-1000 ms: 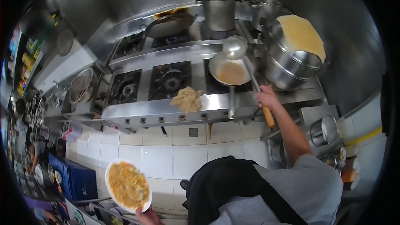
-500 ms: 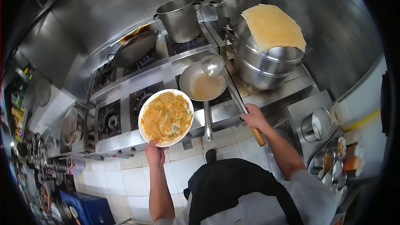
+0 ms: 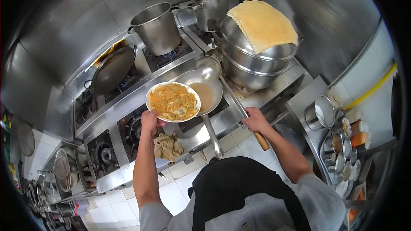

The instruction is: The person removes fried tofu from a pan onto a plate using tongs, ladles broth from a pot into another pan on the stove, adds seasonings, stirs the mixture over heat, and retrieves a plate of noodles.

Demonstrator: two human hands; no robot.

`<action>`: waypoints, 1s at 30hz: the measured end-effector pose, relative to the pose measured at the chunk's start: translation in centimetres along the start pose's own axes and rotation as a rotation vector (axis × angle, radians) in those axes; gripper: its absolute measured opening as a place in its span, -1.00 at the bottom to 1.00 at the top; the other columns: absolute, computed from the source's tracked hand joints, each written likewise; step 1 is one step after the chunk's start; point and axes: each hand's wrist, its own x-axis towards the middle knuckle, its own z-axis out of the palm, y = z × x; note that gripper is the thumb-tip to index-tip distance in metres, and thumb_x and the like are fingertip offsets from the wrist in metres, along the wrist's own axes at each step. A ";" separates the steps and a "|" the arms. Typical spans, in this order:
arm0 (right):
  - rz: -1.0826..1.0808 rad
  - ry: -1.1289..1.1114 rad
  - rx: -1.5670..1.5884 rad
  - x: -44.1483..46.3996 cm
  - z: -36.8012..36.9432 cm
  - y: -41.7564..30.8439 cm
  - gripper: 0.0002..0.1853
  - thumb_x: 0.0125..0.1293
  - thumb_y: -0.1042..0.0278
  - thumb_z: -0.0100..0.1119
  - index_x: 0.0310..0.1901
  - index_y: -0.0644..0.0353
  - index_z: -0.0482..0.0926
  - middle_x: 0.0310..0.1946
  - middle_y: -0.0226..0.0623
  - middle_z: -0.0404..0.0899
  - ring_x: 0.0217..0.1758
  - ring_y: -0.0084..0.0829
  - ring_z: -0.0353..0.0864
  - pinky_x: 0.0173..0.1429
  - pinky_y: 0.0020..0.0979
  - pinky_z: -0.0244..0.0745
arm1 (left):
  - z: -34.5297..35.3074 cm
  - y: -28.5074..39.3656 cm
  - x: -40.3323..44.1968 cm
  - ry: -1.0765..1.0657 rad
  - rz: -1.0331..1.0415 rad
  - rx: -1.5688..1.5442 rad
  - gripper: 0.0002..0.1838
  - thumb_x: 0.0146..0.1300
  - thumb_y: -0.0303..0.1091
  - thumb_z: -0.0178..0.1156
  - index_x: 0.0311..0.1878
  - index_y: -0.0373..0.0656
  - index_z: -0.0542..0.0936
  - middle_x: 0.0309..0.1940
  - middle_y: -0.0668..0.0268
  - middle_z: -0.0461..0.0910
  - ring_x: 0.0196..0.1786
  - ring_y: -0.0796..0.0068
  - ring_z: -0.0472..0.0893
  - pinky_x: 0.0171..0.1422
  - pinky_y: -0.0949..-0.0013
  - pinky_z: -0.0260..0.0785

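My left hand [image 3: 150,122] grips the near left rim of a white plate [image 3: 149,106] heaped with orange-yellow noodles [image 3: 174,101]. The plate is held over the stove and overlaps the left side of a frying pan [image 3: 216,106]. Brownish liquid [image 3: 202,96] lies in the pan, whose long handle [image 3: 212,136] points toward me. My right hand [image 3: 255,120] is closed around a long ladle [image 3: 234,97] near its wooden end. The ladle's bowl [image 3: 208,67] is over the pan's far rim.
A crumpled cloth [image 3: 168,147] rests on the stove's front edge. Behind stand two tall pots [image 3: 159,32] [image 3: 209,10], a dark wok [image 3: 113,71] and a steamer [image 3: 255,67] topped with a yellow cloth [image 3: 263,25]. Metal containers [image 3: 320,113] are at the right.
My left hand has brought the noodle plate up from the lower left to beside the frying pan, lately moving it a little farther over the pan. The view has turned; my right hand still holds the ladle.
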 end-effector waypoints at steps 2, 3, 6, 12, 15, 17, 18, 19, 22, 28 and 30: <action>-0.056 0.045 -0.074 0.4 0.4 0.1 -0.74 0.06 0.33 0.22 -0.35 0.40 0.50 -0.42 0.14 0.56 -0.31 0.08 0.62 -0.20 -0.07 0.49 | 1.0 1.1 1.2 -0.002 -0.003 0.045 -0.71 0.30 -0.44 -0.09 -0.14 -0.51 0.52 -0.47 0.02 0.65 -0.62 0.30 0.64 -0.62 0.38 0.50; -0.051 0.033 -0.055 0.3 0.3 -0.4 -0.72 0.05 0.31 0.22 -0.34 0.40 0.51 -0.36 0.17 0.56 -0.22 0.14 0.58 -0.11 -0.05 0.47 | 1.3 1.4 1.8 -0.007 -0.017 0.082 -0.71 0.29 -0.43 -0.08 -0.15 -0.52 0.51 -0.50 0.02 0.64 -0.63 0.29 0.63 -0.62 0.36 0.50; -0.078 0.033 -0.054 0.1 -0.2 -1.8 -0.71 0.04 0.30 0.22 -0.31 0.39 0.51 -0.30 0.20 0.55 -0.13 0.21 0.54 -0.03 -0.03 0.44 | 2.0 2.4 3.5 -0.027 -0.011 0.178 -0.71 0.27 -0.42 -0.06 -0.19 -0.52 0.51 -0.53 0.01 0.63 -0.63 0.26 0.63 -0.61 0.34 0.51; -0.123 0.023 -0.070 0.3 -0.6 -1.8 -0.71 0.06 0.32 0.21 -0.27 0.38 0.49 -0.28 0.23 0.53 -0.10 0.23 0.53 0.00 -0.01 0.42 | 4.6 3.5 4.7 -0.030 0.006 0.293 -0.72 0.25 -0.43 -0.06 -0.25 -0.53 0.51 -0.54 -0.01 0.62 -0.65 0.22 0.63 -0.62 0.28 0.52; -0.111 -0.016 -0.055 -0.2 -1.5 -2.7 -0.72 0.09 0.34 0.21 -0.27 0.39 0.47 -0.27 0.23 0.53 -0.08 0.25 0.52 0.00 0.00 0.42 | 5.6 3.9 4.9 -0.009 0.033 0.336 -0.70 0.26 -0.44 -0.07 -0.26 -0.57 0.52 -0.54 -0.04 0.63 -0.65 0.21 0.64 -0.63 0.28 0.53; -0.112 -0.034 -0.046 -0.2 -1.8 -2.6 -0.73 0.11 0.35 0.21 -0.27 0.39 0.46 -0.27 0.24 0.53 -0.07 0.26 0.52 0.01 0.00 0.42 | 6.0 4.2 5.3 0.001 0.054 0.361 -0.69 0.26 -0.44 -0.07 -0.28 -0.59 0.53 -0.55 -0.05 0.63 -0.65 0.20 0.64 -0.64 0.28 0.53; -0.153 -0.007 -0.072 -0.3 -1.8 -2.3 -0.73 0.12 0.35 0.21 -0.26 0.39 0.45 -0.27 0.25 0.53 -0.07 0.26 0.52 0.00 0.00 0.42 | 6.3 4.4 5.4 0.009 0.077 0.417 -0.68 0.26 -0.43 -0.05 -0.31 -0.60 0.53 -0.56 -0.06 0.62 -0.65 0.20 0.64 -0.63 0.27 0.54; -0.194 0.019 -0.097 -0.4 -1.7 -2.1 -0.73 0.13 0.36 0.21 -0.25 0.38 0.43 -0.27 0.25 0.53 -0.07 0.27 0.51 -0.01 0.01 0.41 | 6.5 4.5 5.5 0.017 0.099 0.472 -0.67 0.26 -0.42 -0.04 -0.33 -0.62 0.52 -0.57 -0.07 0.62 -0.65 0.19 0.65 -0.63 0.26 0.55; -0.224 0.023 -0.105 -0.2 -1.9 -1.7 -0.73 0.14 0.36 0.19 -0.22 0.37 0.41 -0.29 0.27 0.53 -0.09 0.29 0.51 -0.02 0.04 0.41 | 7.0 5.2 5.8 -0.007 0.110 0.573 -0.66 0.25 -0.42 -0.02 -0.37 -0.63 0.52 -0.59 -0.08 0.61 -0.63 0.17 0.66 -0.62 0.23 0.57; -0.205 0.017 -0.166 0.5 -2.2 -1.3 -0.73 0.15 0.36 0.19 -0.22 0.36 0.41 -0.31 0.27 0.54 -0.10 0.29 0.52 -0.02 0.09 0.40 | 8.1 6.3 5.7 0.083 0.168 0.731 -0.67 0.26 -0.42 0.01 -0.29 -0.66 0.50 -0.54 -0.14 0.63 -0.58 0.09 0.70 -0.61 0.20 0.57; -0.212 0.021 -0.144 0.7 -2.3 -1.0 -0.73 0.15 0.35 0.19 -0.20 0.35 0.42 -0.30 0.25 0.56 -0.10 0.27 0.54 -0.02 0.09 0.40 | 8.0 7.2 5.7 0.083 0.176 0.811 -0.66 0.25 -0.40 0.05 -0.23 -0.65 0.51 -0.51 -0.17 0.64 -0.58 0.06 0.70 -0.60 0.21 0.58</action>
